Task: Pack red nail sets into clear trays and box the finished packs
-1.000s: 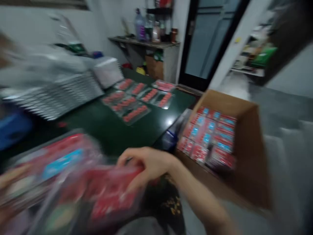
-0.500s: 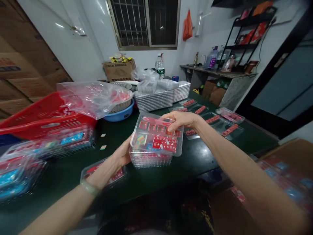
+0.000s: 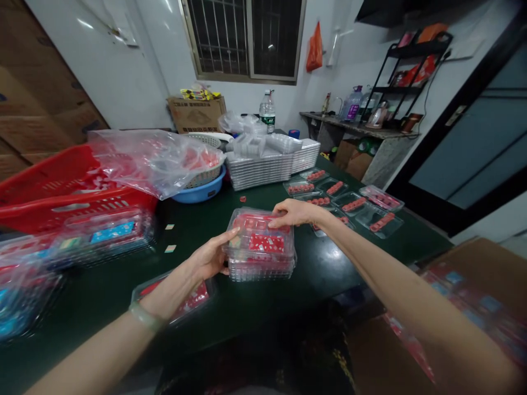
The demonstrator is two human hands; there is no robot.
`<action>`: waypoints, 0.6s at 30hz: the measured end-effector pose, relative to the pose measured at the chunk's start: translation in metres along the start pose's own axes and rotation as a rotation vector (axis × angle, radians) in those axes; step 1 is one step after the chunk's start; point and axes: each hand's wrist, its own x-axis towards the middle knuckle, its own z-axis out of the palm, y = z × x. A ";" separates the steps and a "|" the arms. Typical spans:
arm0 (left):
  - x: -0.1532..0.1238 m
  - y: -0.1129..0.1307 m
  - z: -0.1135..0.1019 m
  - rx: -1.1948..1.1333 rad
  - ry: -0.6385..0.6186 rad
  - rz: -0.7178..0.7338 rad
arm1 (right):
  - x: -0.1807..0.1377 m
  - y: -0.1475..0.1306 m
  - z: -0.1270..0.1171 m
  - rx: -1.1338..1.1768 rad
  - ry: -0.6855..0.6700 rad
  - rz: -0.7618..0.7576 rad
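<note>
A stack of clear plastic trays (image 3: 263,269) stands on the dark green table in front of me. The top tray (image 3: 267,243) holds a red patterned packet and a row of small red pieces. My left hand (image 3: 214,253) grips the stack's left side, thumb on top and fingers low at the side. My right hand (image 3: 293,213) pinches the top tray's far right edge from above. Beside my left wrist, partly under the forearm, lies another filled tray (image 3: 197,299) with red contents.
Stacks of filled trays (image 3: 111,233) and a red basket (image 3: 61,211) stand at left. Nested empty trays (image 3: 261,171) are at the back, near a blue basin (image 3: 200,193). Several trays with red pieces (image 3: 354,204) lie at right. A cardboard box (image 3: 486,269) stands lower right.
The top tray has come down level onto the stack, where it was tilted and offset before. My left thumb now lies on top. A small red piece shows on the table behind the stack.
</note>
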 end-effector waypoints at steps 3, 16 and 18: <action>0.001 0.002 0.004 0.031 0.031 -0.046 | -0.006 0.009 0.008 -0.040 0.187 0.000; -0.014 0.005 0.026 -0.024 0.113 0.031 | -0.004 0.034 0.025 0.385 0.113 -0.118; -0.014 0.005 0.025 0.052 0.158 0.048 | -0.008 0.036 0.025 0.394 0.137 -0.135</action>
